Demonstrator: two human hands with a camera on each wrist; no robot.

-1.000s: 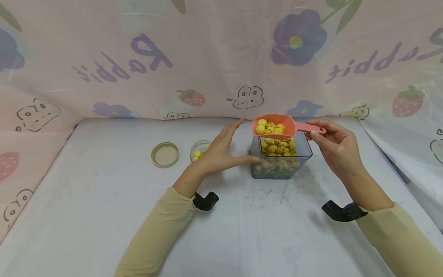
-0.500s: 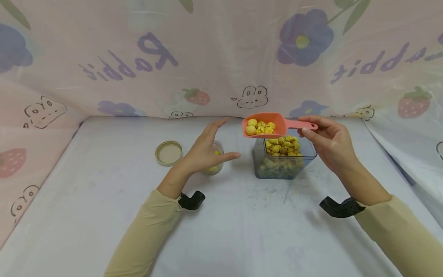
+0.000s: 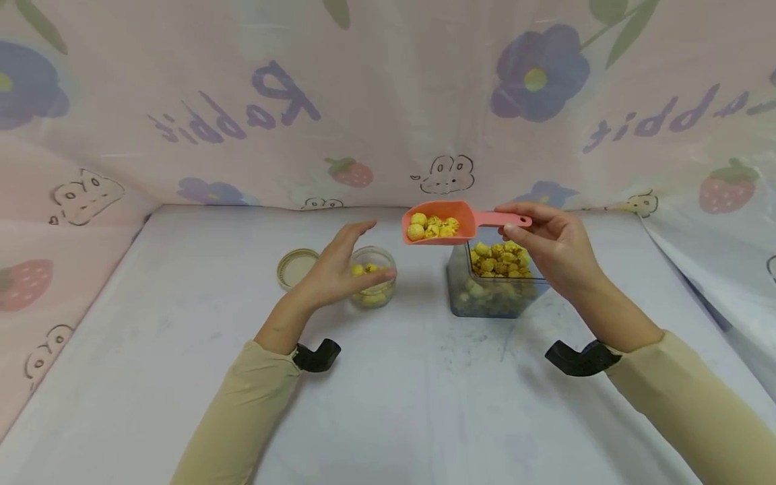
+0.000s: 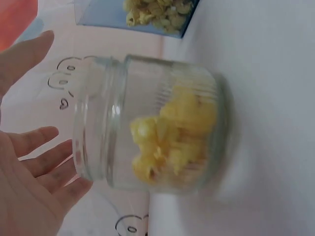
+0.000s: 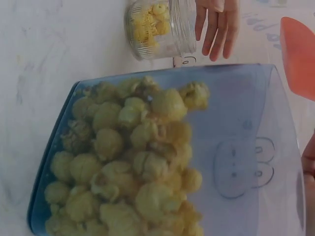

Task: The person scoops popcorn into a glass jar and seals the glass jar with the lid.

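My right hand (image 3: 554, 246) pinches the handle of a coral-pink scoop (image 3: 463, 214), held level above the table between jar and box. Yellow popcorn (image 3: 432, 228) lies in its bowl. Below and to the right stands a bluish clear box (image 3: 485, 300), partly filled with popcorn (image 5: 133, 162). My left hand (image 3: 336, 269) is spread with thumb and fingers apart at a clear glass jar (image 4: 162, 123), near its rim. Some popcorn sits at the bottom of the jar. In the head view the hand covers the jar's left side.
A round lid (image 3: 296, 268) lies on the white table left of the jar, partly hidden by the left hand. A patterned curtain (image 3: 376, 101) hangs along the table's back edge.
My left hand has moved left to the jar, uncovering more of it. The right hand has carried the loaded scoop left, off the box and toward the jar.
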